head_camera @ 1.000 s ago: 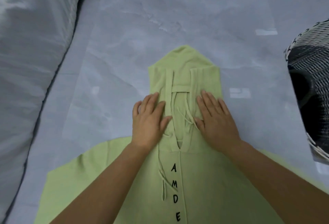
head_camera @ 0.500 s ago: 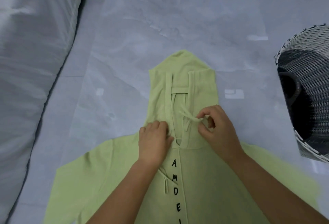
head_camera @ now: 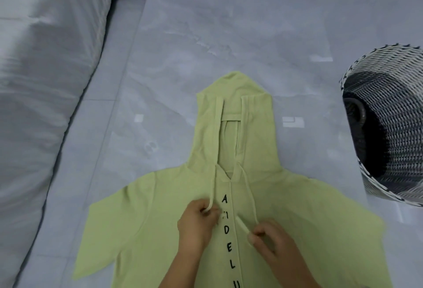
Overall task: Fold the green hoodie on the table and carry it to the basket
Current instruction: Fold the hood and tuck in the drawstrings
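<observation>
The green hoodie (head_camera: 270,198) lies flat and face up on the grey marble table (head_camera: 229,35), hood pointing away from me, black letters running down its front. My left hand (head_camera: 198,221) pinches the end of the left drawstring (head_camera: 211,187) on the chest. My right hand (head_camera: 270,239) pinches the end of the right drawstring (head_camera: 250,196) beside the centre seam. Both strings run down from the neck. The woven black-and-white basket (head_camera: 393,127) stands at the table's right side.
A bed with white bedding (head_camera: 41,81) runs along the left, with a strip of grey floor (head_camera: 96,141) between it and the table. The far half of the table shows bare marble.
My hands left the hood, took hold of the drawstrings and drew them down onto the chest. The view has pulled back, showing more of the hoodie and basket.
</observation>
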Motion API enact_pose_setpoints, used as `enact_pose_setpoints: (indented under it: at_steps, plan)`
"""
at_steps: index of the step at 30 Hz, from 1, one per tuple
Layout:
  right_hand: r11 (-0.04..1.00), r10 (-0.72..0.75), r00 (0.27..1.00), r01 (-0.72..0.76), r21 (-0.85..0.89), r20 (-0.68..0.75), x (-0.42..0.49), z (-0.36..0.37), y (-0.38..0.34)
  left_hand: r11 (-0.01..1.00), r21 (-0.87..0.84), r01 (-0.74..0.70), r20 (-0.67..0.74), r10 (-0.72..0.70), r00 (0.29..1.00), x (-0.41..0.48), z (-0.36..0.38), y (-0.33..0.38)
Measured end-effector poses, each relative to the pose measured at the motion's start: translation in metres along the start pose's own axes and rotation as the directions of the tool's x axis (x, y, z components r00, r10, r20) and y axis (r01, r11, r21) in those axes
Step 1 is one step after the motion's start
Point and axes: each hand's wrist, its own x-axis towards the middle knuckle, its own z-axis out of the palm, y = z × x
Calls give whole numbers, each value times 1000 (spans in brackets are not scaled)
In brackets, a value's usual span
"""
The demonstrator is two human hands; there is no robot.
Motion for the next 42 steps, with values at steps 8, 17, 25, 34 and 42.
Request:
enact_pose_setpoints:
  at_steps: [8,17,25,34,42]
  plan:
    - [895,419,894,-378,236,-160,-9,21,-30,978,-189,84,111,-63,992,-31,-5,-22]
    - [818,570,815,-552,163,-99,-18,34,-28,906,409,-111,50,99,994,-49,-5,-41]
    - [711,66,971,-207,-672,-229,11,0,-24,667,656,-353,68,414,908,-27,-18,-37]
    - [629,-98,995,51,-776,-13,136,-3,-10,760,519,-390,-23,469,883,101,11,86]
    - [600,-177,983,72,-796,-44,140,2,9,703,640,-312,-47,441,897,175,14,127]
